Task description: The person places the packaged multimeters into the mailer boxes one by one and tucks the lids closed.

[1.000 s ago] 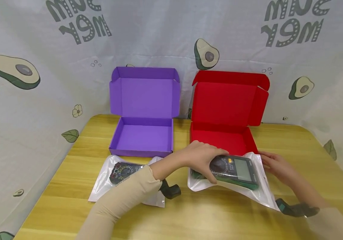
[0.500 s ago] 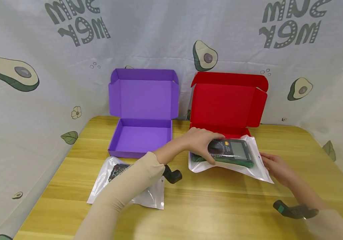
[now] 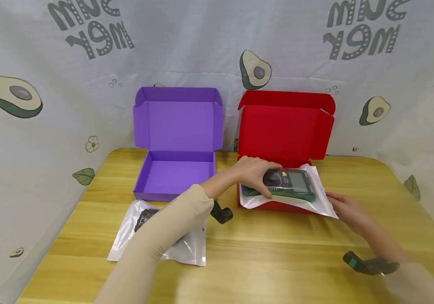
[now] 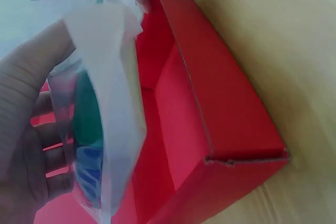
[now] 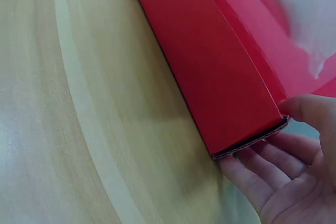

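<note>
My left hand (image 3: 254, 174) grips a multimeter (image 3: 298, 181) inside a clear-fronted, white-backed plastic bag (image 3: 324, 202). The multimeter is dark with a green edge, a dial and a grey display. It is held tilted over the open red cardboard box (image 3: 277, 131), overlapping the tray part in the head view. In the left wrist view the left hand's fingers (image 4: 55, 161) wrap the bag's far side, above the red tray (image 4: 226, 93). My right hand (image 3: 349, 212) holds the red box's front right corner; the right wrist view shows its thumb (image 5: 299, 109) at the upper edge.
An open purple box (image 3: 180, 126) stands to the left of the red one, its lid raised. In front of it lies another bagged dark device (image 3: 144, 217), partly behind the left sleeve (image 3: 163, 232). A printed curtain (image 3: 186, 42) hangs behind the wooden table (image 3: 258, 261).
My left hand has carried the bagged multimeter away from me, up over the red box. The right hand has stayed near the box's right corner. The view has shifted slightly.
</note>
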`<state>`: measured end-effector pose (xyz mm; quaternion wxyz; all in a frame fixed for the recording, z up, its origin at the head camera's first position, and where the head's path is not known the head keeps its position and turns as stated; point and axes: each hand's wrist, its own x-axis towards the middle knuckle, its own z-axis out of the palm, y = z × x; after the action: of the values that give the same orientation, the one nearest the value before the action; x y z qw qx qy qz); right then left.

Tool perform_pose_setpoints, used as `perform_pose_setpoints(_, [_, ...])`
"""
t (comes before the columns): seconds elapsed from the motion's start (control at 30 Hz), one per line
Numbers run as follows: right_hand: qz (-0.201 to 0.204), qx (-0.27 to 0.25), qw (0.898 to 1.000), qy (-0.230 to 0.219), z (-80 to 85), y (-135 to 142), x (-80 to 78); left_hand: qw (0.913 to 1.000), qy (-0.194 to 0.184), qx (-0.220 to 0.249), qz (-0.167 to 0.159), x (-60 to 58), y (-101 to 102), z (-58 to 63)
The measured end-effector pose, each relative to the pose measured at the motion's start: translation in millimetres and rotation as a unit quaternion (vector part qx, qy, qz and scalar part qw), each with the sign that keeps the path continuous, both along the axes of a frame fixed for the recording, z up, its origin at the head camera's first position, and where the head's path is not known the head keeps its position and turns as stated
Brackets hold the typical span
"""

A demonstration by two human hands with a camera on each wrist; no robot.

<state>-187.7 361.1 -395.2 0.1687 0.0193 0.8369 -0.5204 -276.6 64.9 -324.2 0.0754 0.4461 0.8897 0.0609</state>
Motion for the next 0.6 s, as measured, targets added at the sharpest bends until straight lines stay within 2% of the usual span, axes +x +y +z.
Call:
perform_pose_setpoints(0.2, [0.005, -0.045, 0.999, 0.005, -1.4, 0, -1.6, 0.9993, -0.033, 0.004, 0.019, -15.7, 6, -6.7])
perform_pose_setpoints(0.37, [0.0, -0.078, 0.997, 0.006, -3.3, 1, -1.1, 0.9982, -0.054, 0.0, 0.025, -21.9, 13, -11.4])
perform_pose_setpoints(0.6, [-0.012, -0.074, 0.997, -0.003, -4.3, 3, 0.2, 0.9963, -0.082, 0.011, 0.025, -29.1, 20, -18.3])
